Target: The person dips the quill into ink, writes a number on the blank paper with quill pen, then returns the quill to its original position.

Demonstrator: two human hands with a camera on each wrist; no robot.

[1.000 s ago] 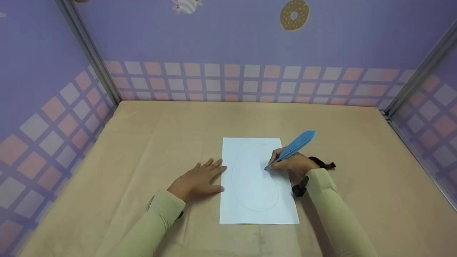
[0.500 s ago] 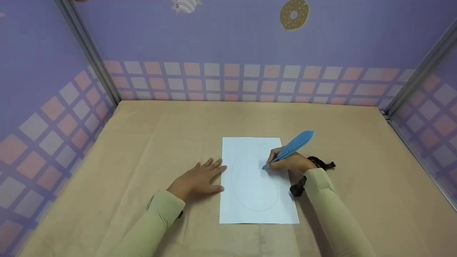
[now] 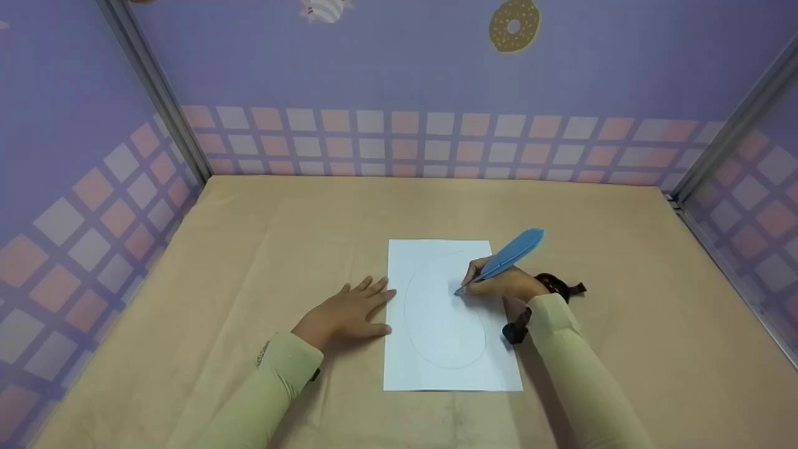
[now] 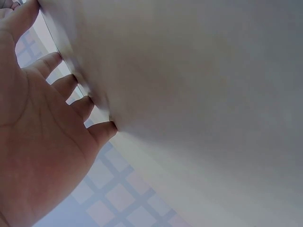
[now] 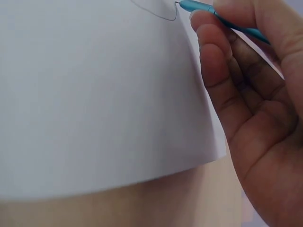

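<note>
A white sheet of paper (image 3: 436,312) lies on the cloth-covered table, with a thin, long oval line drawn on it. My right hand (image 3: 502,282) pinches a blue feather-topped pen (image 3: 511,254) between thumb and fingers. In the right wrist view the tip of the pen (image 5: 196,6) touches the paper at the end of a dark line. My left hand (image 3: 346,315) rests flat, fingers spread, its fingertips on the paper's left edge. In the left wrist view the fingertips of the left hand (image 4: 52,118) press on the surface.
A beige cloth covers the table (image 3: 299,231). Behind it stands a purple wall (image 3: 411,75) with pink and white checks. Metal posts (image 3: 162,93) mark the corners. A dark strap (image 3: 558,285) is round the right wrist.
My right hand and the pen have shifted slightly left across the paper, the pen tip moving inward from the right. The left hand and the paper have stayed in place.
</note>
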